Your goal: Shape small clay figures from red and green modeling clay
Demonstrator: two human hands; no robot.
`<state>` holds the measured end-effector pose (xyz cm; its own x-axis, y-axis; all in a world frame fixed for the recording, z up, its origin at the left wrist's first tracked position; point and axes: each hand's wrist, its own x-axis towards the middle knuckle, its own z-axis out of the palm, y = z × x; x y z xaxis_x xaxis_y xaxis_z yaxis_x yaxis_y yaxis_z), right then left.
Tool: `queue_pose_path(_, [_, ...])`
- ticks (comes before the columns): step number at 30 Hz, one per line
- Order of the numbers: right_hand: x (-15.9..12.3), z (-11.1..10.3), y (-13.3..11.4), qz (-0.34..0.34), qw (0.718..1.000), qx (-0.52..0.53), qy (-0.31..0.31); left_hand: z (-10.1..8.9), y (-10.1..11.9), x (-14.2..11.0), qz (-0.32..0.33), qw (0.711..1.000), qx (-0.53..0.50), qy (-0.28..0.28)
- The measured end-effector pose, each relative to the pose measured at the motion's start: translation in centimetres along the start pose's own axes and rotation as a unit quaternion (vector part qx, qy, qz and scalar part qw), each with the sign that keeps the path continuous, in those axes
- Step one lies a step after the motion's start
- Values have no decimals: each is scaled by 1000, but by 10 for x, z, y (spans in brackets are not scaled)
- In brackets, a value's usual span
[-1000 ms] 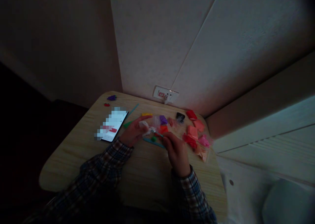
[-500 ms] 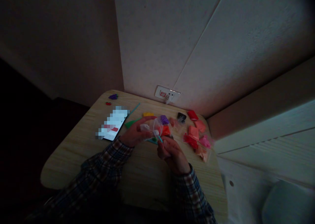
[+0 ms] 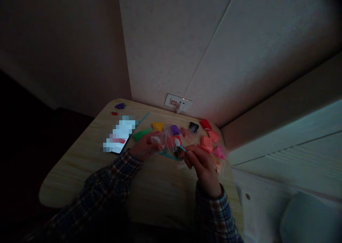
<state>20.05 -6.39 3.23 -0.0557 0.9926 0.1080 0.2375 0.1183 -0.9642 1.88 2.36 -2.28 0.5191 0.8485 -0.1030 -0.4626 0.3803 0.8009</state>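
Note:
My left hand (image 3: 144, 147) is closed on a clear plastic bag (image 3: 167, 137), with something white showing by its fingers. Pinched in my right hand (image 3: 203, 166) is a thin light-blue modelling tool (image 3: 182, 148). A white lump of what looks like clay (image 3: 177, 142) is on the tool's far end, beside the bag's right side. Below the bag, another blue stick (image 3: 169, 156) lies on the table. Just behind the hands are a purple packet (image 3: 175, 130), a yellow packet (image 3: 157, 126) and a green piece (image 3: 141, 134).
A lit phone (image 3: 120, 136) lies on the wooden table (image 3: 77, 172) at left. Beyond it are a small purple figure (image 3: 120, 106) and a red one (image 3: 114, 113). At right lie a black packet (image 3: 193, 127) and several red and pink packets (image 3: 206, 142). A wall socket (image 3: 178, 102) is behind.
My right hand has drawn right, away from the bag, with the blue tool and the white lump on its tip. My left hand still holds the bag. The view has shifted slightly.

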Motion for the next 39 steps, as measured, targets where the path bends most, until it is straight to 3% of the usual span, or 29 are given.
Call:
queue_pose_path(6, [-1, -2, -9, -27, 980, -195, 1, 0, 1, 2, 20, 998, 56, -1])
queue_pose_path(12, [2, -2, -14, -84, 948, -308, 11, 5, 8, 0, 28, 993, 114, -21])
queue_pose_path(18, [4, 2, -14, -78, 945, -317, -17, 14, 12, -6, 49, 985, 167, -3])
queue_pose_path(26, [8, 6, -8, -68, 933, -349, -49, 10, 5, -7, 51, 975, 216, 17])
queue_pose_path(29, [11, 9, -5, -60, 950, -302, -60, 10, 5, -7, 49, 974, 220, 5])
queue_pose_path(34, [14, 15, 5, -6, 988, -137, -71, 13, 4, -9, 66, 975, 213, 1])
queue_pose_path(37, [14, 21, 17, 56, 995, 39, -76, 15, 2, -10, 77, 975, 206, -2])
queue_pose_path(39, [13, 28, 26, 106, 975, 184, -72, 15, 1, -10, 87, 975, 203, 2])
